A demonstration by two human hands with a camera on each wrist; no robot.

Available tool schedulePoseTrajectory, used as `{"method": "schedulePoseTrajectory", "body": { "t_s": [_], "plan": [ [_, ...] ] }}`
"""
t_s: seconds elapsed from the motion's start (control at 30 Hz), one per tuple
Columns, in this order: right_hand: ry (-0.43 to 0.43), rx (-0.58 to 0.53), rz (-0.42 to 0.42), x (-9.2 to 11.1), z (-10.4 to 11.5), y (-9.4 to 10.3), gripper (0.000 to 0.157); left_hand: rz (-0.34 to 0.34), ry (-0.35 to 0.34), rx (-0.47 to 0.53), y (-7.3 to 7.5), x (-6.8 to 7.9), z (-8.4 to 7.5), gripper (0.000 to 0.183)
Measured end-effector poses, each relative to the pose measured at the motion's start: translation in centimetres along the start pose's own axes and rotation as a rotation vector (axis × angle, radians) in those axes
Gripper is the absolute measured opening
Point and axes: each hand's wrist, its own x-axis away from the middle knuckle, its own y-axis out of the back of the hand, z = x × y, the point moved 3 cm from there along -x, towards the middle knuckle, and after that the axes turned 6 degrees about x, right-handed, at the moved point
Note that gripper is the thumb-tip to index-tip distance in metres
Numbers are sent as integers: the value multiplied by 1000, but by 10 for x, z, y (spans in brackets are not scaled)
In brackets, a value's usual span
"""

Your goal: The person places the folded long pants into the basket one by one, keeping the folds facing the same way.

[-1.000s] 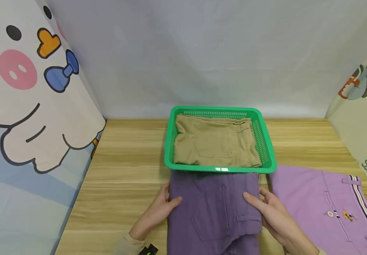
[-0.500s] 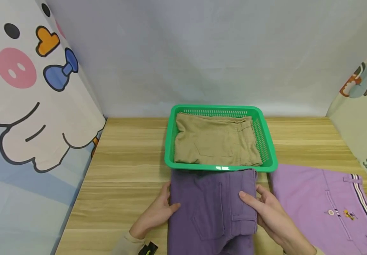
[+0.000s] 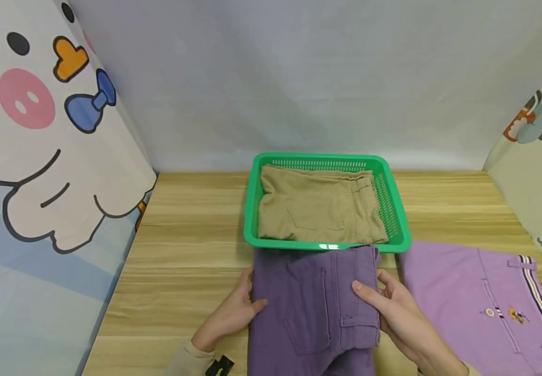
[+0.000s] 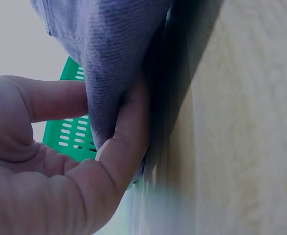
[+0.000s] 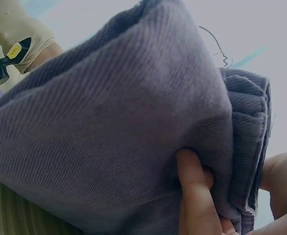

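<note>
Dark purple trousers (image 3: 294, 308), folded, lie in front of the green basket in the head view, with a back pocket and belt loop facing up. My left hand (image 3: 233, 310) pinches their left folded edge, thumb above and fingers underneath, as the left wrist view shows. On the other side my right hand (image 3: 402, 313) grips the waistband end, thumb on top. The right wrist view shows that end lifted, with the fingers (image 5: 197, 191) pressed into the cloth from below. The far waistband corner overlaps the basket's front rim in the head view.
The green basket (image 3: 327, 245) holds folded khaki trousers (image 3: 313, 203). Light purple trousers (image 3: 454, 292) with a striped waistband lie at the right, close beside my right hand. The wooden table (image 3: 181, 250) meets a pale curtain at the back, with printed cloth on both sides.
My right hand has shifted slightly left with the waistband end, and the far corner has risen to overlap the basket rim. My left hand has hardly moved.
</note>
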Motion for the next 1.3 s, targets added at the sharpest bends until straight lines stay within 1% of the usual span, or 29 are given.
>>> {"method": "schedulePoseTrajectory", "body": {
  "t_s": [0.33, 0.6, 0.77, 0.97, 1.07, 1.23, 1.27, 1.3],
  "plan": [
    [31, -6, 27, 4, 4, -4, 68, 13, -15, -42, 0, 1, 1, 84],
    [73, -18, 43, 6, 8, -6, 59, 22, -24, -38, 0, 1, 0, 83],
    [84, -21, 46, 7, 12, -6, 70, 31, -25, -24, 0, 2, -1, 83],
    [61, -19, 25, 10, 16, -6, 93, 33, -23, -36, 2, 3, -2, 84],
    [75, -21, 30, 10, 18, -7, 93, 27, -21, -51, 3, 4, -3, 83],
    [119, -29, 53, 11, 21, -7, 82, 40, -21, -46, 4, 6, -4, 82],
    [124, -30, 56, 11, 22, -7, 82, 45, -21, -41, 4, 6, -5, 82],
    [122, -29, 50, 12, 22, -7, 85, 50, -20, -34, 4, 6, -5, 83]
  ]
}}
